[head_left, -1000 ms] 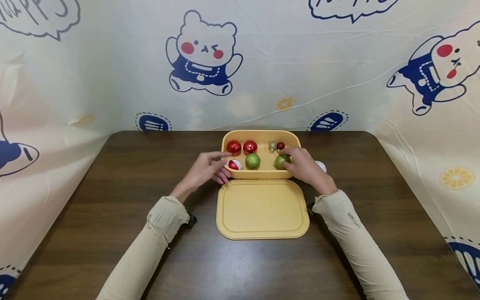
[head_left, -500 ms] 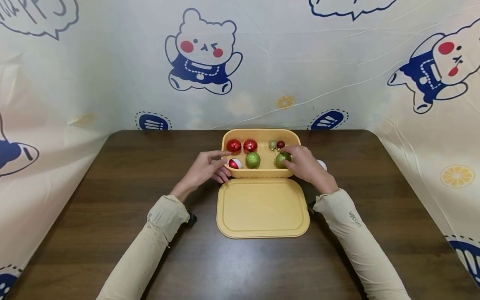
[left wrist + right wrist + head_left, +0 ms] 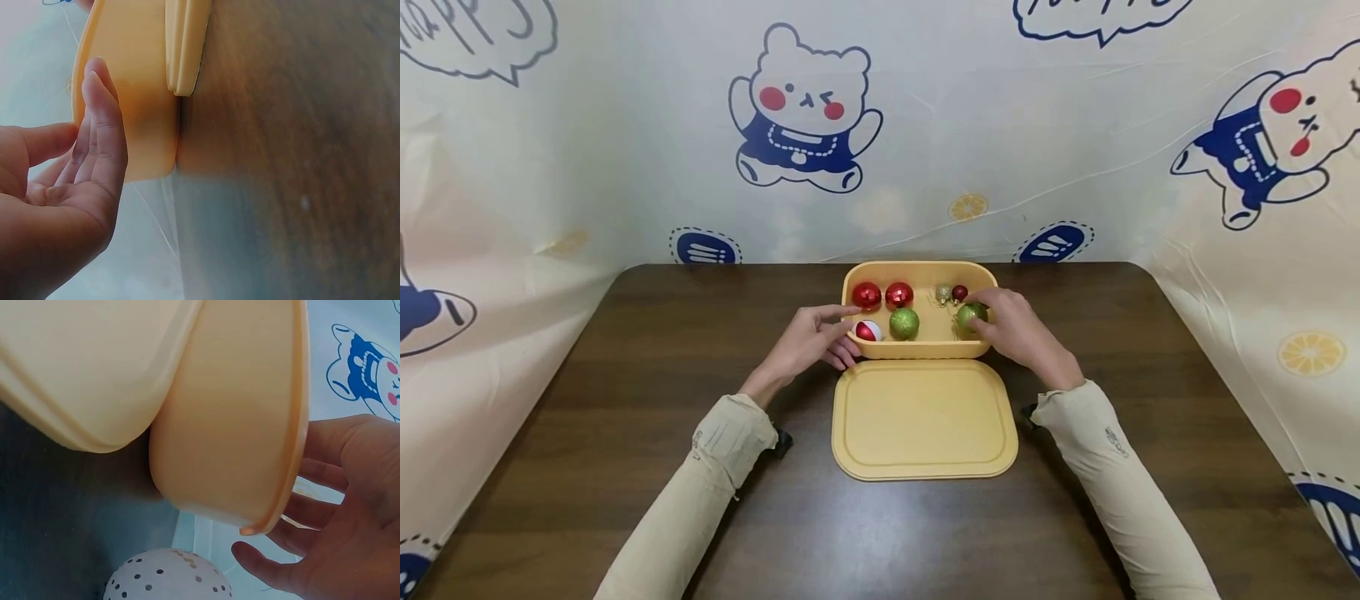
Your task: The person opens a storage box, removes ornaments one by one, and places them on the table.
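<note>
— The fingers (image 3: 983,296) of the right hand (image 3: 1018,329), how do they stand?

— Bent inward, parted just enough for a glittery green ball (image 3: 969,316), which is pinched between thumb and forefinger, a little right of centre in the head frame.

— And the left hand (image 3: 808,337)?

— Left of centre, at the left end of a yellow box (image 3: 925,350). It is relaxed, its fingers loosely parted: thumb and forefinger reach the rim, others lie along the outside of the wall. I see nothing pinched there.

— Where does the box sit?

— Middle of the head frame, on the brown worktop (image 3: 662,467), near its upper edge. The pinched ball is in the right part of the box; whether it touches the bottom, I can't tell.

— What else is inside?

— Two shiny red balls (image 3: 867,296) at upper left, a red-and-white ball (image 3: 868,331) at lower left, a second green ball (image 3: 903,323) right of that. At upper right, a small gold-green ball (image 3: 943,292) beside a small dark red ball (image 3: 959,292).

— And below the box?

— A flat yellow lid (image 3: 925,421), just beneath it in the head frame.

— Anything outside?

— A white ball with dark spots (image 3: 165,578), bottom of the right wrist frame, near the box.

— Behind it all?

— A pale backdrop (image 3: 970,108) printed with bears, across the upper head frame.
</note>
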`<state>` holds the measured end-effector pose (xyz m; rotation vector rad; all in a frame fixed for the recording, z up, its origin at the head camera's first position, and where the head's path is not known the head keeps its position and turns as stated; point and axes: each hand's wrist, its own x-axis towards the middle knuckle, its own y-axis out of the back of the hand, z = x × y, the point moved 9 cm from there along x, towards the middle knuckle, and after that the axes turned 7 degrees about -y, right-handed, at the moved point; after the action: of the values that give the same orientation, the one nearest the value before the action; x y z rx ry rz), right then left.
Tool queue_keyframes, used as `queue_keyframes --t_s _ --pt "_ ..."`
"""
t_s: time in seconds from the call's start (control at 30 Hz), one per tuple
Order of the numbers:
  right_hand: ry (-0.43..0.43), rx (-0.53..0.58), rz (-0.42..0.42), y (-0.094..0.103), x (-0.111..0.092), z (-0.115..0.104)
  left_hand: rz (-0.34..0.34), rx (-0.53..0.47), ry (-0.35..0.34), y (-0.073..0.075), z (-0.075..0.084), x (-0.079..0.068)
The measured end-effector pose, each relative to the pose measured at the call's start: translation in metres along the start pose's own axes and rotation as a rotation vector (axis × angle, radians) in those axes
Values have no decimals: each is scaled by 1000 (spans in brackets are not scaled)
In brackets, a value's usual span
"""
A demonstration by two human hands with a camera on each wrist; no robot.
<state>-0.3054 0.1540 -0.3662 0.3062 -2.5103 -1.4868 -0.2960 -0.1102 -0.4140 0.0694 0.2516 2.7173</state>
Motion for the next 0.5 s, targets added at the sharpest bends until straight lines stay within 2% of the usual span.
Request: queue_keyframes --t_s 0.5 --pt "19 30 51 14 -11 0 -6 7 -24 -1 3 -2"
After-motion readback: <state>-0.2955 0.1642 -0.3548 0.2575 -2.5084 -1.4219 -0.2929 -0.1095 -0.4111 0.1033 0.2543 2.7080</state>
